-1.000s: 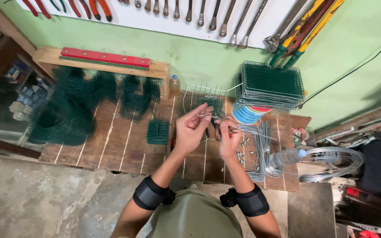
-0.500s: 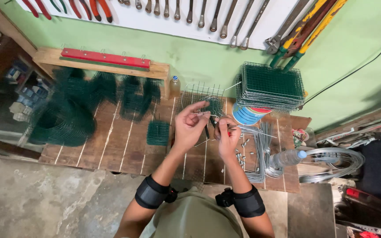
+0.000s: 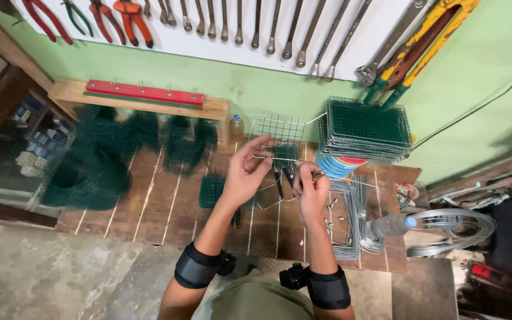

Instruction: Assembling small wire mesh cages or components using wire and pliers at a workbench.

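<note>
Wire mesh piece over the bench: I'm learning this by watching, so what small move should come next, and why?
Probably bring the pliers in the right hand up to the mesh piece. The left hand already holds the mesh up by its edge, and the plier tips sit just below it, apparently not yet gripping a wire.

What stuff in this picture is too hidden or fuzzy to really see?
Head view only:
- Small dark tool in the right hand: mostly covered by the fingers, so its kind is unclear.
- Small green wire mesh piece at the left hand: fingers hide how it is held.
- Long metal wrenches on the white wall board: tops cut off by the upper edge.
- Dark green mesh rolls at left: blurred.
- Clear plastic bottle: contents unclear.
</note>
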